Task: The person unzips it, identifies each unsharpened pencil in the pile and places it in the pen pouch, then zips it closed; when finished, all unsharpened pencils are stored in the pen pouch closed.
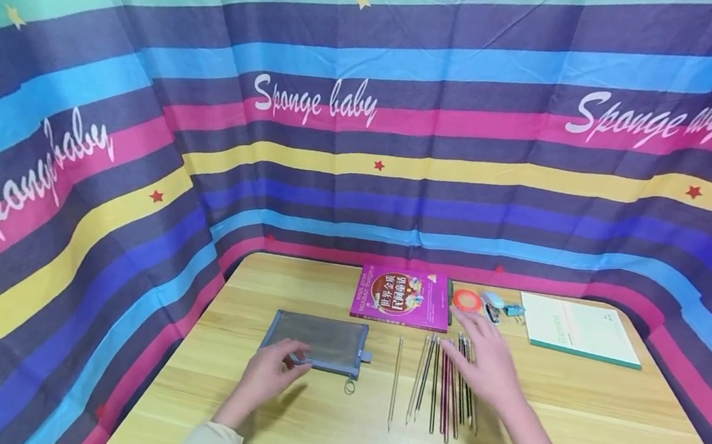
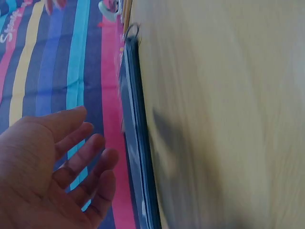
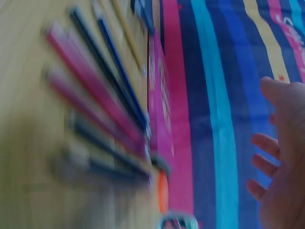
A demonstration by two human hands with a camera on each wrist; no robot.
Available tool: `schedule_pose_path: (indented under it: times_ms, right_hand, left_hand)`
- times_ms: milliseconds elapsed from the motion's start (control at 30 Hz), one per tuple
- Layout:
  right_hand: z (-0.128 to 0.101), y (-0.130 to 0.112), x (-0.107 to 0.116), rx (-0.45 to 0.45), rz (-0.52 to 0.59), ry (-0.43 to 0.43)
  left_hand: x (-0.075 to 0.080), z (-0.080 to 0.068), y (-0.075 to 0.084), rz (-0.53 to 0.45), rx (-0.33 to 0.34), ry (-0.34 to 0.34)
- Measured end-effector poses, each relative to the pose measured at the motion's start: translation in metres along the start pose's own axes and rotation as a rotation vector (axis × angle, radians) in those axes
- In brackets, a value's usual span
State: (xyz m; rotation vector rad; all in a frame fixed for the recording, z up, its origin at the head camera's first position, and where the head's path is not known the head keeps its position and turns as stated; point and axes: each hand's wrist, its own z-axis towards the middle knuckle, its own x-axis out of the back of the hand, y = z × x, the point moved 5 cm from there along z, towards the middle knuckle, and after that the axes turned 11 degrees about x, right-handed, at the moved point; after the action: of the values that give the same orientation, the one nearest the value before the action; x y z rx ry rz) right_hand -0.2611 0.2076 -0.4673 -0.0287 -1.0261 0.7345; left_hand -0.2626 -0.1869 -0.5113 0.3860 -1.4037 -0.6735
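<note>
A grey mesh zip pouch (image 1: 319, 340) lies flat on the wooden table (image 1: 311, 425). My left hand (image 1: 287, 362) hovers at its near edge with relaxed fingers. In the left wrist view the left hand (image 2: 81, 152) is spread and holds nothing, a little apart from the pouch (image 2: 136, 143). A row of several pens and pencils (image 1: 436, 387) lies to the pouch's right. My right hand (image 1: 479, 348) is stretched flat over their far ends. The right wrist view, blurred, shows that hand (image 3: 281, 157) empty above the pens (image 3: 100, 95).
A magenta book (image 1: 402, 296) lies behind the pens, with an orange tape roll (image 1: 467, 300), a small stapler (image 1: 492, 303) and a clip (image 1: 513, 309) beside it. A green-edged white notebook (image 1: 577, 328) sits at the far right. Striped cloth (image 1: 363, 144) walls the table in.
</note>
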Motion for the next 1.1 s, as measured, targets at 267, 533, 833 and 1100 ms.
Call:
schedule_pose_path:
  times_ms: [267, 533, 833, 1100]
  right_hand:
    - [0.019, -0.029, -0.059, -0.027, 0.154, -0.059]
    - [0.027, -0.048, -0.107, -0.072, 0.271, -0.129]
    - [0.028, -0.062, -0.136, -0.080, 0.346, -0.247]
    - [0.031, -0.068, -0.152, -0.096, 0.401, -0.329]
  left_hand:
    - [-0.024, 0.000, 0.020, -0.091, -0.005, -0.174]
    - [-0.045, 0.003, 0.035, -0.093, 0.021, -0.248]
    - [-0.059, 0.000, 0.043, -0.078, 0.039, -0.265]
    - [-0.062, 0.001, 0.040, -0.080, 0.065, -0.246]
